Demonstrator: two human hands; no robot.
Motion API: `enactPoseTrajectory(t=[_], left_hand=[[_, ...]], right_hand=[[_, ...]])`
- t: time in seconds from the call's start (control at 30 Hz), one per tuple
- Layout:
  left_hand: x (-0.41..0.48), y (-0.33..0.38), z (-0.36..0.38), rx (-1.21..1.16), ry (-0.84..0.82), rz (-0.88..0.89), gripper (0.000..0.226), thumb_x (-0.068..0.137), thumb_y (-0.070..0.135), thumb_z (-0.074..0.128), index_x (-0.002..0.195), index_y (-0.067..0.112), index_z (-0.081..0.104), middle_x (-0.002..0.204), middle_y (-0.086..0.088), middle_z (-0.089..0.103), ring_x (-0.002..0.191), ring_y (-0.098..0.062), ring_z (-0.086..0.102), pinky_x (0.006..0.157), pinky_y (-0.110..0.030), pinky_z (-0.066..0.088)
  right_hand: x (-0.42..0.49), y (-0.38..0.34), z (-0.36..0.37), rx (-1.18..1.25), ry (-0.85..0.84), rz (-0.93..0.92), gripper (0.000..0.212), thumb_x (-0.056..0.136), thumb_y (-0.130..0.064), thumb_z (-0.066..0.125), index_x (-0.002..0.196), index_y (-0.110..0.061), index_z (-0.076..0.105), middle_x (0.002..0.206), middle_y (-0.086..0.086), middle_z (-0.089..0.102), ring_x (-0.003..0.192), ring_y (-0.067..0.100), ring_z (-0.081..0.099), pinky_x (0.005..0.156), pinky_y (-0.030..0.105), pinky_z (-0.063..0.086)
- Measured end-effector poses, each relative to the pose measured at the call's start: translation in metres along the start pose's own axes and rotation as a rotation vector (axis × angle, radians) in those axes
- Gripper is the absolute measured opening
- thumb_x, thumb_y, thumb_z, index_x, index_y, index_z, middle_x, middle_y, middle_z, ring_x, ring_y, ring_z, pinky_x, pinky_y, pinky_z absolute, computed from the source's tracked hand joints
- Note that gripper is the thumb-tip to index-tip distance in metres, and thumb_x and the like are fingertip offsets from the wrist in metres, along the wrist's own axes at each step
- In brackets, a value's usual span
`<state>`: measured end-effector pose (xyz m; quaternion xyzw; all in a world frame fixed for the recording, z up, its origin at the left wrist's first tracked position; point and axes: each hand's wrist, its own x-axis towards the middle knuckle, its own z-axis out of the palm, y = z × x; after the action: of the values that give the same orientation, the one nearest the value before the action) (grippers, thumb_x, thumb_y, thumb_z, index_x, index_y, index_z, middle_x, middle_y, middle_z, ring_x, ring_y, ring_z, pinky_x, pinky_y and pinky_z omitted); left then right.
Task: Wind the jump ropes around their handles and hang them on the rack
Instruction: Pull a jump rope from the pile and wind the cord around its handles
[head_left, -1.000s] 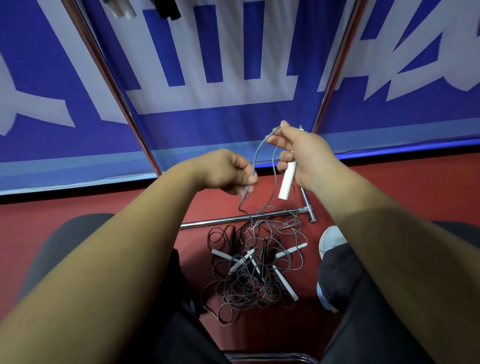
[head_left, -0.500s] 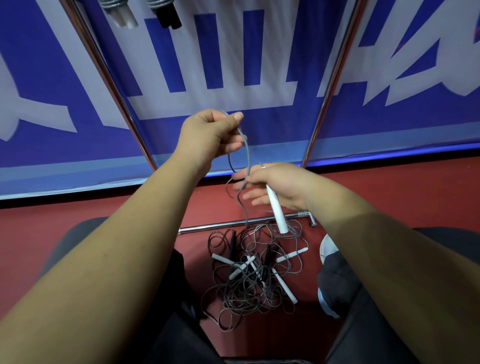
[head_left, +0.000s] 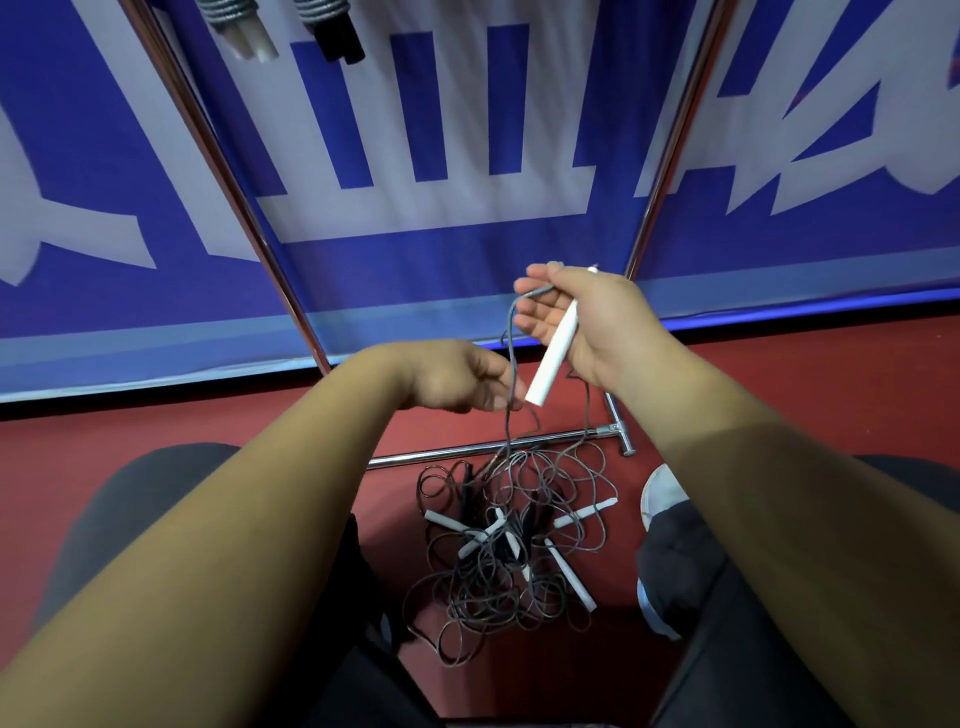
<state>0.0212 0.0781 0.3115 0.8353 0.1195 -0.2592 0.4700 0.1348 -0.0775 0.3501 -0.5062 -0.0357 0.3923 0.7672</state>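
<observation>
because the cord has to go round the handle under tension, the right hand (head_left: 587, 322) grips the white handle (head_left: 553, 358) slanted across its palm, free end pointing down, with the grey cord (head_left: 510, 338) looped over its fingers. the left hand (head_left: 457, 376), lower and just beside the handle's tip, pinches that cord to feed it. below, the cord trails into the tangled pile of ropes (head_left: 509, 551) on the red floor (head_left: 831, 395), by the base bar of the rack (head_left: 493, 451). two wound ropes (head_left: 234, 26) hang at the top, so most of the work likely remains.
</observation>
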Motion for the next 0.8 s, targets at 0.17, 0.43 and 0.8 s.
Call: enactPoseTrajectory(t=[0.17, 0.43, 0.8], left_hand=[[-0.007, 0.013, -0.007, -0.22, 0.264, 0.009, 0.015, 0.101, 0.016, 0.071, 0.103, 0.001, 0.074, 0.091, -0.007, 0.08, 0.078, -0.016, 0.073, 0.075, -0.032, 0.058], [-0.011, 0.033, -0.021, -0.705, 0.675, 0.203, 0.016, 0.097, 0.02, 0.077, 0.092, 0.005, 0.072, 0.088, -0.015, 0.076, 0.073, -0.022, 0.074, 0.067, -0.027, 0.062], [-0.002, 0.017, -0.028, -0.915, 0.677, -0.078, 0.021, 0.109, 0.009, 0.051, 0.121, -0.006, 0.061, 0.113, -0.021, 0.076, 0.09, -0.034, 0.08, 0.079, -0.041, 0.066]], right_hand=[[0.008, 0.0, -0.004, -0.04, 0.061, 0.018, 0.036, 0.114, -0.033, 0.051, 0.127, -0.001, 0.063, 0.109, 0.017, 0.08, 0.085, 0.025, 0.08, 0.067, 0.036, 0.065], [0.002, 0.026, -0.021, -0.928, -0.207, 0.341, 0.027, 0.104, -0.017, 0.061, 0.123, -0.029, 0.076, 0.123, -0.007, 0.078, 0.103, 0.013, 0.073, 0.087, 0.032, 0.057], [-0.004, 0.027, -0.003, -0.544, -0.178, 0.159, 0.012, 0.112, -0.022, 0.056, 0.113, -0.012, 0.063, 0.099, 0.016, 0.081, 0.1, 0.039, 0.079, 0.088, 0.047, 0.065]])
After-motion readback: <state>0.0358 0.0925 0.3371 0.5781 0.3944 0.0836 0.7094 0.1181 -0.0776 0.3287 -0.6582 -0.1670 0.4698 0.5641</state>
